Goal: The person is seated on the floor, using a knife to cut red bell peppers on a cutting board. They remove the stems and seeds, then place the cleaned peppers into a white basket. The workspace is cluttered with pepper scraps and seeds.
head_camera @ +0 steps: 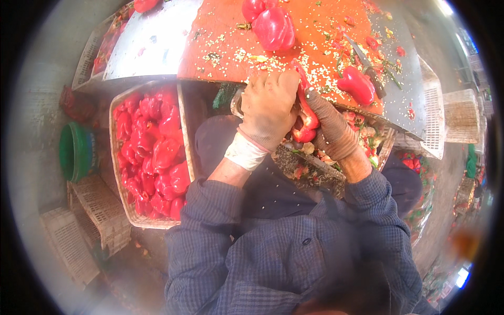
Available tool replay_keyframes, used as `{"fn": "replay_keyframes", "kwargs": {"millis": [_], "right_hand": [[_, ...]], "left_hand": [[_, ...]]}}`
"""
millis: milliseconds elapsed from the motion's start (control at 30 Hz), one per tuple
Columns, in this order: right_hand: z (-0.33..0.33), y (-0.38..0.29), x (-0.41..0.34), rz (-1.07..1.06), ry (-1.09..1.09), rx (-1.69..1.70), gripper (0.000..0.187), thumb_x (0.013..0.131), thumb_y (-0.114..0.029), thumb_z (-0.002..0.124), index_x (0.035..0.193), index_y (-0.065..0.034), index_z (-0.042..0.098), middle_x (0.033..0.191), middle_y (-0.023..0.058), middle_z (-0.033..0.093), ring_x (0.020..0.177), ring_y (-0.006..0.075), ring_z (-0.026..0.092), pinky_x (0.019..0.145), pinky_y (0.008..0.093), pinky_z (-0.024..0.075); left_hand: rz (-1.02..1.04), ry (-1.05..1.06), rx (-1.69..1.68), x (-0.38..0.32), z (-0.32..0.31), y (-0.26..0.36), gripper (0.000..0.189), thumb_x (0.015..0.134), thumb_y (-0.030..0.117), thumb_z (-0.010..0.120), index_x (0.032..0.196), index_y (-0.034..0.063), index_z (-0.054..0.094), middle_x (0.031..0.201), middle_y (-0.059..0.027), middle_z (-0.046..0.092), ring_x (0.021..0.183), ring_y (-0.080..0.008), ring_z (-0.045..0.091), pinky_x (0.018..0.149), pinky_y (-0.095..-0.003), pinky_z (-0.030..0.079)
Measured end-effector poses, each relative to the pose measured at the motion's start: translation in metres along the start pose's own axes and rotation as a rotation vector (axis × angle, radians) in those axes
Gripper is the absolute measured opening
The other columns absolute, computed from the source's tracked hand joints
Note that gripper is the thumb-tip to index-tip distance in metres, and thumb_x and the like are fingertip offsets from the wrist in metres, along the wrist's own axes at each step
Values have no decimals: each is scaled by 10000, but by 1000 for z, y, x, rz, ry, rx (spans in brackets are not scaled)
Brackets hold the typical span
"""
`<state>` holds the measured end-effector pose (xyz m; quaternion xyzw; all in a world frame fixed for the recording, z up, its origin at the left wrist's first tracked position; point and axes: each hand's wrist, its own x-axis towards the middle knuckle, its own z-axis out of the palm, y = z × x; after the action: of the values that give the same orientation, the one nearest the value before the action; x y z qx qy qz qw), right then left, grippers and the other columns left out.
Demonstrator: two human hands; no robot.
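A cut-open red bell pepper is between my hands at the near edge of an orange cutting board. My left hand, in a pale work glove with a white band at the wrist, is closed against the pepper's left side. In a darker, stained glove, my right hand grips its right side, thumb upward. The pepper's inner wall faces up partly; my left fingers hide the rest. Whole red peppers rest on the board above my hands. Further right, a knife lies near another red pepper.
Loose seeds cover much of the board. A crate of red peppers stands at left, beside a green bucket and stacked plastic crates. Below my hands, a container holds scraps and seeds. The metal tabletop extends past the board.
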<state>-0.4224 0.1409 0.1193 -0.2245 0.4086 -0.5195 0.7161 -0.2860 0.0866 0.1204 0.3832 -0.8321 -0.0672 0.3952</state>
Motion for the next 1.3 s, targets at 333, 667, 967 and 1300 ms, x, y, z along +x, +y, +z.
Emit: {"fn": "replay_keyframes", "kwargs": {"millis": [333,667,967,1300], "right_hand": [[-11,-47,-23,-263,121,-585,374,885,-255,582,1139,18,566,898,49,624,773,120,576,739,275,473],[-5,-61,-12,-556,48,-1552,574,697,-185,737,1203,21,564,1121,199,631,1020,237,627,889,335,480],[49,-18,-7,-377,-164,-810,621,739,-210,680,1281,35,499,1170,121,596,1062,209,576,918,320,456],[0,-47,8,-560,332,-1060,397,854,-156,650,1204,20,581,1077,106,646,952,163,607,831,281,484]], "left_hand": [[-588,18,-501,-6,-1,-38,110,829,110,668,876,14,643,737,-104,673,645,-158,637,592,-296,504],[32,24,-364,-8,-11,-3,750,655,394,772,1262,51,499,1208,-206,538,1116,-382,523,945,-452,434],[-188,-174,-208,-60,-90,-4,676,630,137,786,1234,106,484,1144,-127,567,1022,-342,597,808,-399,533],[-597,-23,714,-216,-190,-114,678,678,110,753,1306,77,500,1241,-165,562,1158,-324,530,947,-385,457]]}}
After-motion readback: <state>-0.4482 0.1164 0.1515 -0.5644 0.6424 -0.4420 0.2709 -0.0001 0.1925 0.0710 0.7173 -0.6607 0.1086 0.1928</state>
